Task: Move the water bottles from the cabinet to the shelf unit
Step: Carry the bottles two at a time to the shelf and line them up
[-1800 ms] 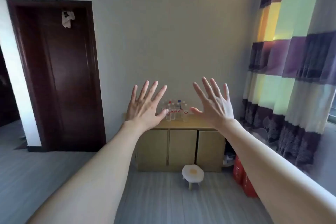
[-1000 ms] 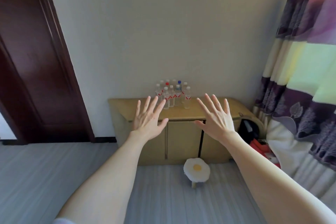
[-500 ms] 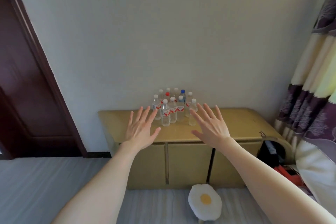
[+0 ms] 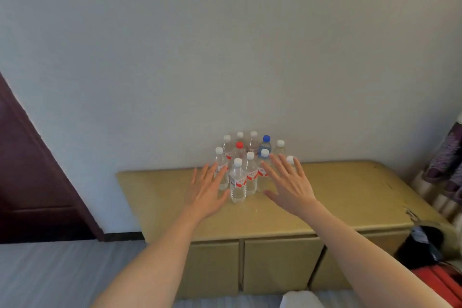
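Head view: water bottles on cabinet between hands (left, right), fingers spread, gripping nothing.

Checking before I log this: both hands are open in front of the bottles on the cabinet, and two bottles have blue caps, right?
Not quite. The head view shows only one blue cap, plus one red cap; the other caps are white. The rest stands.

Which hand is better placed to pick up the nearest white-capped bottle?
Left, probably. The left hand is open with its thumb right beside the front bottle; the right hand, also open, sits farther off.
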`<state>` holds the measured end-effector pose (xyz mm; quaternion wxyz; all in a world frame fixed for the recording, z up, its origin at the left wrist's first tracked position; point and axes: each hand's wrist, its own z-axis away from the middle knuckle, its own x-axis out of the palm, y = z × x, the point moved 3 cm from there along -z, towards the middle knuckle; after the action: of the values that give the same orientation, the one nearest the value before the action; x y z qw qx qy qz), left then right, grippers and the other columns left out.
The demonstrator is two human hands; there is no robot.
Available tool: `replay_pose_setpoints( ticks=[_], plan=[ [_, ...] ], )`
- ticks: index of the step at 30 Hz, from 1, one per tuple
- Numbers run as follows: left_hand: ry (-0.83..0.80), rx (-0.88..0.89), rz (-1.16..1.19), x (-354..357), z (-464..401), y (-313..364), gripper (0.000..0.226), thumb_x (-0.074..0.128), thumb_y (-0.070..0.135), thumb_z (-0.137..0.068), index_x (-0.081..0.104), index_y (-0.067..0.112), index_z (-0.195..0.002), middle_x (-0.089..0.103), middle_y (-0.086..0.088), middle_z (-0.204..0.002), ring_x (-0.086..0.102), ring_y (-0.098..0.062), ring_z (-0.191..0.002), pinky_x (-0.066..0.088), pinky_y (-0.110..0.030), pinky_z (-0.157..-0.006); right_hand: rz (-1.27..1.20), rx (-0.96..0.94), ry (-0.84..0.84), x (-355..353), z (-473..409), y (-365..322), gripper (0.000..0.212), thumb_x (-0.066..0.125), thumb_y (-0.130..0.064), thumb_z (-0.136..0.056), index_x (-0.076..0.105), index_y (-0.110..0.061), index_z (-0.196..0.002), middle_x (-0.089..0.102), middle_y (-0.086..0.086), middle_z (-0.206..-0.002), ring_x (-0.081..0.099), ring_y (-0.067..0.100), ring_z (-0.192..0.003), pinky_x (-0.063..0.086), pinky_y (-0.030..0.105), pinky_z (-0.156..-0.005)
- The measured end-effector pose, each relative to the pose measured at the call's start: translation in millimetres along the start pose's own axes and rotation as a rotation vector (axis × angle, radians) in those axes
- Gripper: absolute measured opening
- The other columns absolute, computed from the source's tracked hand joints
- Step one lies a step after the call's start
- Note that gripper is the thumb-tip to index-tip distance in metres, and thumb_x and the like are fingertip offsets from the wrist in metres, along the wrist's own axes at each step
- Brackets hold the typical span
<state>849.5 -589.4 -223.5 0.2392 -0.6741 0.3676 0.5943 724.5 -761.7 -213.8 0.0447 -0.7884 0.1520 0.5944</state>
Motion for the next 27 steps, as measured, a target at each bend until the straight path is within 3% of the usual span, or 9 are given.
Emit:
replay_pose_setpoints(
  ticks=[2,6,11,15,22,24,27],
  plan=[
    [0.001,0.022,0.026,6,-34,-16,0.063,0.036,0.044,-0.091,0.005,0.028,-0.143,0.005,-0.003,-0.155,0.001,-0.023,-0.142,0.003,-0.045,-0.115,-0.001,0.008,-0.013,16,-26,0,0.076,0.052,-0.051,-0.084,0.013,-0.027,-0.144,0.013,0.006,-0.154,0.009,0.028,-0.142,0.005,0.052,-0.114],
    [0.012,0.062,0.089,25,-91,-35,0.061,0.036,0.040,-0.092,0.008,0.026,-0.143,0.005,-0.002,-0.155,0.002,-0.022,-0.142,0.003,-0.045,-0.114,0.044,0.004,-0.020,44,-73,3,0.080,0.072,-0.050,-0.065,0.040,-0.021,-0.133,0.047,0.010,-0.138,0.043,0.031,-0.128,0.032,0.054,-0.102],
    [-0.049,0.112,0.157,77,-138,-43,0.060,0.040,0.036,-0.090,0.013,0.024,-0.143,0.009,-0.002,-0.154,0.006,-0.022,-0.142,0.007,-0.044,-0.115,0.014,0.011,-0.104,92,-118,17,0.076,0.072,-0.043,-0.069,0.040,-0.019,-0.134,0.046,0.010,-0.138,0.041,0.032,-0.129,0.031,0.052,-0.104],
    [-0.136,0.127,0.186,120,-173,-47,0.062,0.027,0.041,-0.081,0.021,0.021,-0.140,0.027,-0.010,-0.148,0.024,-0.029,-0.137,0.025,-0.050,-0.109,-0.031,0.011,-0.133,127,-153,35,0.066,0.075,-0.034,-0.066,0.049,-0.014,-0.123,0.060,0.009,-0.120,0.055,0.031,-0.114,0.044,0.048,-0.094],
    [-0.255,0.158,0.254,152,-230,-43,0.057,0.051,0.035,-0.082,0.037,0.016,-0.134,0.043,-0.010,-0.138,0.038,-0.025,-0.129,0.033,-0.040,-0.106,-0.105,-0.113,-0.297,174,-214,56,0.051,0.056,-0.021,-0.084,0.038,-0.010,-0.130,0.050,0.007,-0.128,0.046,0.028,-0.121,0.035,0.045,-0.099],
    [-0.355,0.158,0.241,161,-240,-44,0.052,0.052,0.032,-0.086,0.037,0.020,-0.134,0.042,-0.004,-0.139,0.038,-0.023,-0.127,0.033,-0.039,-0.104,-0.119,-0.179,-0.330,185,-223,60,0.049,0.055,-0.017,-0.085,0.039,-0.010,-0.131,0.048,0.008,-0.129,0.047,0.030,-0.117,0.037,0.043,-0.095],
    [-0.417,0.138,0.291,169,-249,-47,0.043,0.053,0.027,-0.086,0.044,0.022,-0.128,0.047,-0.003,-0.131,0.045,-0.023,-0.118,0.040,-0.042,-0.095,-0.152,-0.243,-0.315,196,-233,67,0.041,0.069,-0.011,-0.071,0.057,-0.009,-0.110,0.060,0.010,-0.109,0.061,0.030,-0.095,0.049,0.037,-0.074]
  ],
)
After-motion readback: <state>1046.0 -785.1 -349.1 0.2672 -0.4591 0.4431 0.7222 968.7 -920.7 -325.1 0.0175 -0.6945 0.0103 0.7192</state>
